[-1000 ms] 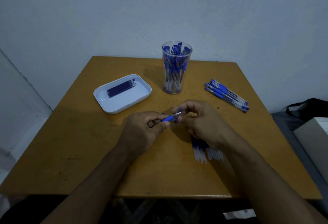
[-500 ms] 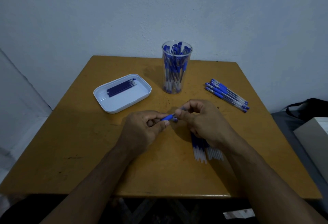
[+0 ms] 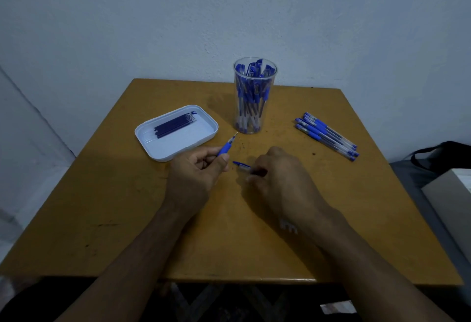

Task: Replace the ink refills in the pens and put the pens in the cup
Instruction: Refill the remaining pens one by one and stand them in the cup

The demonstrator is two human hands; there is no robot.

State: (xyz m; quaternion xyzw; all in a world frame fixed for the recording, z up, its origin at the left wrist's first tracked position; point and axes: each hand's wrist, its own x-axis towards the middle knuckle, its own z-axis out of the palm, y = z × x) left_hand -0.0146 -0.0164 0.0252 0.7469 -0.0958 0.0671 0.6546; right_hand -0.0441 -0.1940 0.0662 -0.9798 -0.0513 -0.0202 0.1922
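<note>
Blue pen point(image 3: 227, 146) gripped by left hand point(image 3: 197, 174); right hand point(image 3: 277, 176) pinches cap point(image 3: 242, 165).

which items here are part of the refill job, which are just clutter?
Job:
pen in left hand
cap at right hand
cup
tray of refills
loose pens

Clutter:
black bag
grey box

You see a yellow-brown desk point(image 3: 127, 207) with small dark spots. On it stands a clear cup point(image 3: 254, 95) full of blue pens. Left of the cup, a white tray point(image 3: 178, 148) holds dark blue refills point(image 3: 174, 125). Right of the cup lie blue and clear pens point(image 3: 326, 135).
</note>
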